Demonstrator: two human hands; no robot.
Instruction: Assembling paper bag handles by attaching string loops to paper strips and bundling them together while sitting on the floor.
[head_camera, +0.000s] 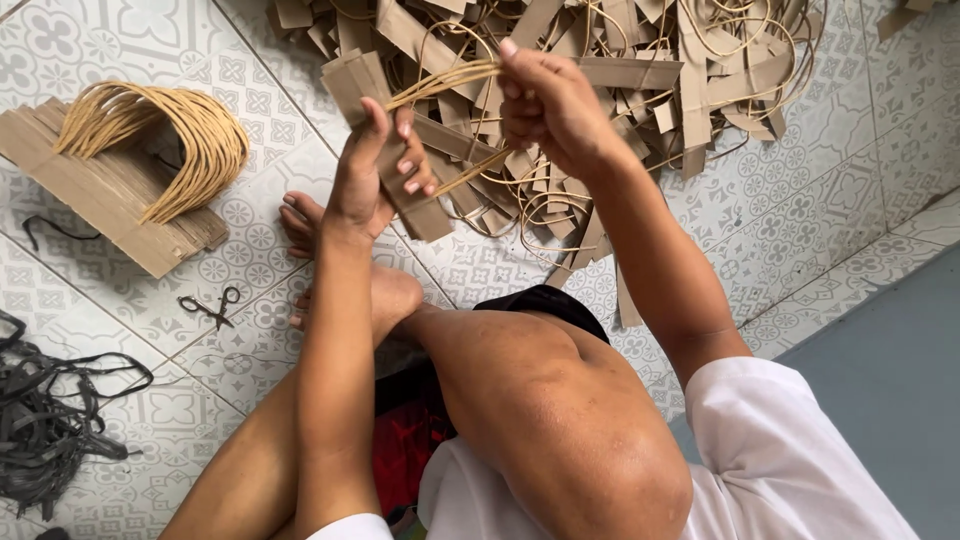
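Note:
My left hand (375, 170) grips a stack of brown cardboard strips (360, 85), held upright over my bent legs. Tan cord loops (445, 80) stick out from the stack toward the right. My right hand (545, 105) pinches those cord loops between fingers and thumb, just right of the stack. Behind both hands lies a large loose pile of cardboard strips with cords (640, 70) on the patterned tile floor (800, 200).
A sorted bundle of strips with arched tan cords (150, 140) lies at the left. Small scissors (212, 306) rest on the tiles near my foot (300, 220). A heap of dark cords (50, 420) sits at the far left. A grey surface (890, 370) borders the tiles at right.

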